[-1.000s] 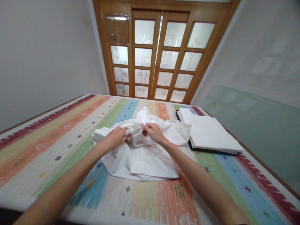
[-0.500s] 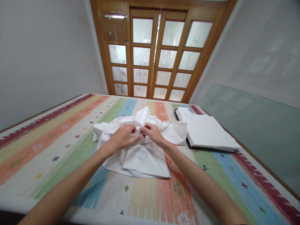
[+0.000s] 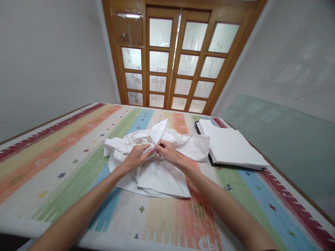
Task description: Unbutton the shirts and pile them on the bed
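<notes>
A white buttoned shirt [image 3: 162, 179] lies rumpled on the table, its collar standing up at the far side and its sleeves spread left and right. Over the front of it, my left hand [image 3: 138, 155] pinches the fabric near the collar between thumb and fingers. Right beside it, my right hand [image 3: 167, 150] grips the same part of the shirt, with the fingertips of both hands nearly touching. Whether a button sits between the fingertips is too small to make out.
A striped, patterned cloth [image 3: 78, 164] covers the table. To the right lies a stack of folded white cloth [image 3: 230, 143] with something black [image 3: 235, 166] under it. A pale green glass panel [image 3: 277, 129] leans by the right wall. Wooden doors [image 3: 170, 69] stand beyond the table.
My left hand has shifted slightly left and down, its fingers now straighter along the fabric. The right hand stays near the same spot. The shirt has barely moved.
</notes>
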Available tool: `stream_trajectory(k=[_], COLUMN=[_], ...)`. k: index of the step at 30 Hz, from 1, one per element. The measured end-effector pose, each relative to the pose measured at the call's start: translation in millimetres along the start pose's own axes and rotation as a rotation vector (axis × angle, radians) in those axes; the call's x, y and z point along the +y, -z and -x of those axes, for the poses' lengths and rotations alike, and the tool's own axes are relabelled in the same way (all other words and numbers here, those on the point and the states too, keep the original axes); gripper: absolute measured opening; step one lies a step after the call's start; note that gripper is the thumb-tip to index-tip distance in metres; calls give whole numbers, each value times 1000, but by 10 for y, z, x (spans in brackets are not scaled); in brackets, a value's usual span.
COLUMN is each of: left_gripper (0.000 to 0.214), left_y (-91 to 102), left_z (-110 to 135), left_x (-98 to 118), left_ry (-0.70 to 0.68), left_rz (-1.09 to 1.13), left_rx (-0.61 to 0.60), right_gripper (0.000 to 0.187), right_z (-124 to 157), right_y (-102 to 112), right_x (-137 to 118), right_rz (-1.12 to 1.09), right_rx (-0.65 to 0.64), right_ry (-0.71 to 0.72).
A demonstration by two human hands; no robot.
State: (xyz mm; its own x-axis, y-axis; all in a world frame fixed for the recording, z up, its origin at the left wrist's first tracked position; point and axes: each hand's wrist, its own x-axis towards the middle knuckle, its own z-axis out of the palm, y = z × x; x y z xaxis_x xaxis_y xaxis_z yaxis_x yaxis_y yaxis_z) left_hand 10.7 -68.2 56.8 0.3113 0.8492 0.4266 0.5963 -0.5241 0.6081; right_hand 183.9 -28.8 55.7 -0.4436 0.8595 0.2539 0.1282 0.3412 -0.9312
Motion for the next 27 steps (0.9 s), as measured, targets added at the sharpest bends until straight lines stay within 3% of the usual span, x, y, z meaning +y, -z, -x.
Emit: stream_trajectory(k=[7,12,17,22,25,27], left_gripper=[23,30,31,29,22,19], left_y=[-18,-23,-58,-75,-65,-59], left_z=[50,78,113,126,121,118], left_x=[-62,-65,-61,9,60,79], left_ry=[41,84,72,38,5,-11], left_rz=[58,102,93,-22,-39,-41], left_rx=[56,22,4,-1,-13,-18], right_gripper=[23,22,20,18,24,31], right_z=[-2,-17,-3,9,1,-8], right_y=[-92,-114,-111,-75,-25,10], right_x=[12,50,94,66,30,14], right_rz=[211,229,146,-48,-98,-68], right_rx=[60,68,36,-58,-129,-175], right_ry=[213,244,151,-54,-150,-136])
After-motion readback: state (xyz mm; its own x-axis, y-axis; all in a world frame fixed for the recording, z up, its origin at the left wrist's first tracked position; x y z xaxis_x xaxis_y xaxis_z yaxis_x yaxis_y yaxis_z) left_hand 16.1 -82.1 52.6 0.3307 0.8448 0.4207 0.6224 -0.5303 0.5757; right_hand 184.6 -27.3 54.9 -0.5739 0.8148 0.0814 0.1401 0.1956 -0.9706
